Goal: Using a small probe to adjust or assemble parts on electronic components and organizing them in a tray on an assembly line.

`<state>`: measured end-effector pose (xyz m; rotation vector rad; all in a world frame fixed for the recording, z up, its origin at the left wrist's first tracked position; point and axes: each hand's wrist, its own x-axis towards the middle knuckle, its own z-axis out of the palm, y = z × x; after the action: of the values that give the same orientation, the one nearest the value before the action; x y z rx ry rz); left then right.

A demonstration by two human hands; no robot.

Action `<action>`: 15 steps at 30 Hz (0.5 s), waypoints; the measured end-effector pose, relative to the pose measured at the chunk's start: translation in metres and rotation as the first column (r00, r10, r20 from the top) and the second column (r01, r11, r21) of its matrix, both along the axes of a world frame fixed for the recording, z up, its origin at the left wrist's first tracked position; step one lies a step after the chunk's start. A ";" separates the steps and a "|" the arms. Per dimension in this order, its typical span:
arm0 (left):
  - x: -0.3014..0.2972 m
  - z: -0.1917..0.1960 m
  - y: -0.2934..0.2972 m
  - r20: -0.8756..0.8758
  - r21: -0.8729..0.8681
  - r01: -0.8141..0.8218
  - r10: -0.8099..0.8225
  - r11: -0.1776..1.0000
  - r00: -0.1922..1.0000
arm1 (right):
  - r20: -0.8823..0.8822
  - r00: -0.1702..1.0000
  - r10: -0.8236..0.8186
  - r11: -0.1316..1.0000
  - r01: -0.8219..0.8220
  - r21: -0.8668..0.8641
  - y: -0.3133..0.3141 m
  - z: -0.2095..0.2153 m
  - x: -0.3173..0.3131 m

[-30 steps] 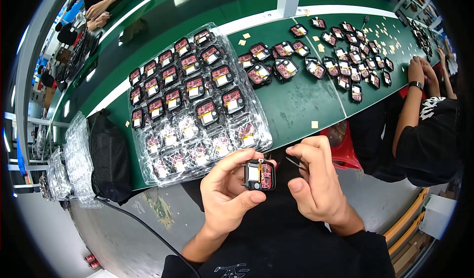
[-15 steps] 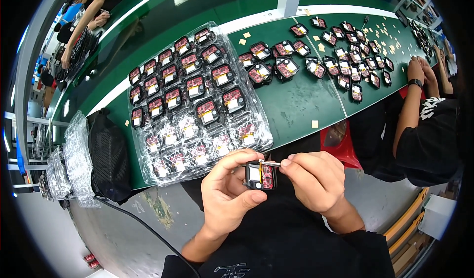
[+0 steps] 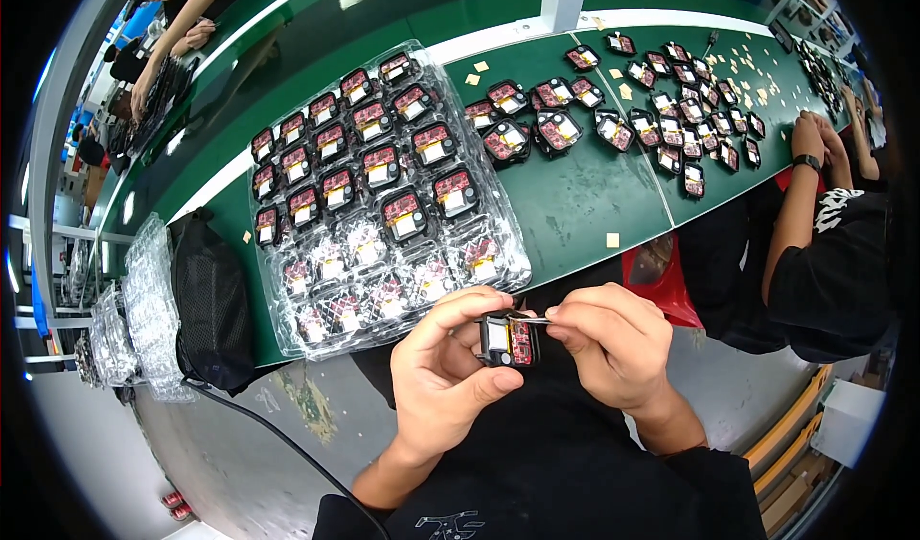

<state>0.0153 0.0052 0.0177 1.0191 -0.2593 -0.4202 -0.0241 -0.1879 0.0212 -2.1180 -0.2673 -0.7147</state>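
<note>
Grey floor below, dark lap nearest. Left hand [image 3: 443, 385] pinches a small black square module with red board and white patch [image 3: 508, 340] between thumb and curled fingers, held over the lap just off the table edge. Right hand [image 3: 613, 344] fingers closed on thin metal tweezers [image 3: 530, 319], tip touching the module's top. Beyond: long green work table [image 3: 585, 205], clear plastic blister tray of similar modules [image 3: 383, 195], black mesh bag [image 3: 211, 296] left. Loose modules [image 3: 671, 109] farther out; a co-worker's arm [image 3: 800, 185] at right.

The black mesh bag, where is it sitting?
In the head view the black mesh bag lies at the person's left, beside the clear tray of small parts and the stacked empty trays.
</note>
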 end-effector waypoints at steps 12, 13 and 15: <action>0.001 0.002 0.002 0.015 0.015 0.015 -0.016 1.000 1.000 | 0.079 0.995 -0.054 0.984 0.066 -0.167 0.004 -0.004 0.000; 0.001 0.003 0.003 0.031 0.023 0.013 -0.014 1.000 0.999 | 0.118 0.991 -0.060 0.973 0.085 -0.215 0.004 -0.006 -0.001; 0.001 0.003 0.003 0.048 0.031 0.010 -0.011 0.999 0.999 | 0.151 0.987 -0.063 0.966 0.098 -0.238 0.005 -0.009 -0.002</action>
<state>0.0163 0.0081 0.0210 1.0597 -0.3027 -0.4105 -0.0257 -0.1833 0.0117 -2.3254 -0.3642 -0.9232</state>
